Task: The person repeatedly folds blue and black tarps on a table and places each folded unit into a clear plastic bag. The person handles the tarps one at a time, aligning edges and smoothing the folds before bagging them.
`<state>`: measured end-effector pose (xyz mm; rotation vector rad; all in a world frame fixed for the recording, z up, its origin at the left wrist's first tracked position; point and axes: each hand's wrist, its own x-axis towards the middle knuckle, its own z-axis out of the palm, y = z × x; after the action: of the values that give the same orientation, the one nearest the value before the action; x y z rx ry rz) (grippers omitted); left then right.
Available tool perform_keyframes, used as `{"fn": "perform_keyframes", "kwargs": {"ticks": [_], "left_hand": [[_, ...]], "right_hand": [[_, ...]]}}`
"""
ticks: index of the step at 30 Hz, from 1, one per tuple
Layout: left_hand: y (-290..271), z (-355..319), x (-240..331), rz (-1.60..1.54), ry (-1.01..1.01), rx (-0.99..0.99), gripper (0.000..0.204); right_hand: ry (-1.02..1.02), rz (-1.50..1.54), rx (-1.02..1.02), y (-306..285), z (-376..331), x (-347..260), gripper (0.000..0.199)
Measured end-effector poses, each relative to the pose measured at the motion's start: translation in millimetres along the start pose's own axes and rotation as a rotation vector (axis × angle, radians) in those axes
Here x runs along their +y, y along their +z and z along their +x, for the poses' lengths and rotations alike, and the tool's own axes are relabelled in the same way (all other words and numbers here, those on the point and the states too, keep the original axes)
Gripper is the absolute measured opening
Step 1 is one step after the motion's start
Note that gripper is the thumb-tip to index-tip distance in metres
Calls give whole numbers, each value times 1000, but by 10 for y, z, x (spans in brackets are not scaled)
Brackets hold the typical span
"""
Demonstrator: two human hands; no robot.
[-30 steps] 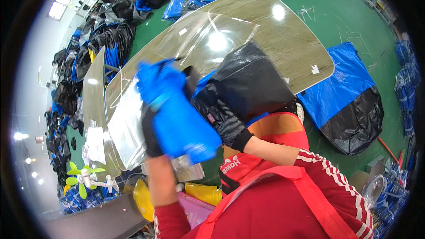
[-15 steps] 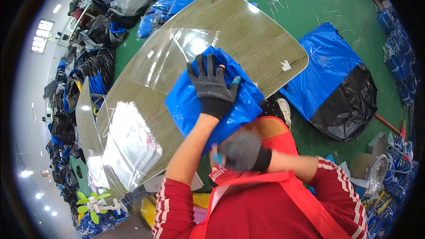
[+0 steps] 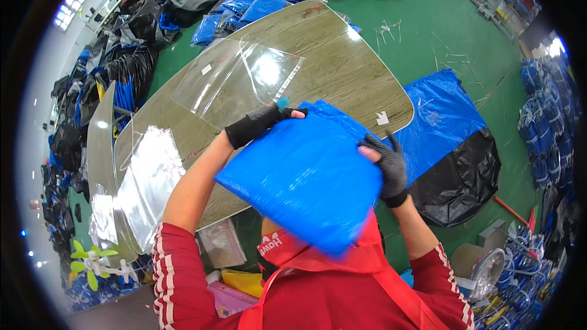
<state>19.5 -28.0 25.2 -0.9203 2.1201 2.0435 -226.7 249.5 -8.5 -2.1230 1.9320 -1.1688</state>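
Note:
I hold a folded blue plastic sheet [image 3: 306, 177] up in front of my chest, above the near edge of a wooden table [image 3: 342, 67]. My left hand [image 3: 260, 123], in a dark fingerless glove, grips the sheet's far left edge. My right hand [image 3: 386, 162], also in a dark glove, grips its right edge. A clear plastic bag [image 3: 238, 79] lies flat on the table just beyond my left hand. My red sleeves come in from the lower edge.
A pile of clear bags [image 3: 143, 186] lies at the table's left end. A blue and black sheet [image 3: 452, 146] is spread on the green floor to the right. Black and blue bundles [image 3: 122, 43] line the far left; blue rolls [image 3: 550, 122] stand at the right.
The blue sheet lay pressed on the table under my left hand; now both hands hold it lifted at its edges, folded smaller, close to my chest.

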Motion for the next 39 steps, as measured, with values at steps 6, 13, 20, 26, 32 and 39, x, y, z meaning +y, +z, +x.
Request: {"fn": "perform_keyframes", "kwargs": {"ticks": [6,13,20,26,32,39], "left_hand": [[1177,-384,-300,-363,189,410,70],[270,-160,-493,734,247,473,32],[163,-461,-684,1250,51,707,64],[648,-652,-1101,1028,219,940,43],[293,-309,-921,780,460,857,27],[412,-285,-1045,747,374,873,15]], "right_hand": [[821,690,213,-140,-280,8,33],[1081,1411,-132,-213,-187,173,51],[975,1047,-102,-440,-25,306,48],[913,858,-474,-871,151,577,43],[921,790,-647,-954,587,523,37],[921,728,-682,-965,621,595,37]]}}
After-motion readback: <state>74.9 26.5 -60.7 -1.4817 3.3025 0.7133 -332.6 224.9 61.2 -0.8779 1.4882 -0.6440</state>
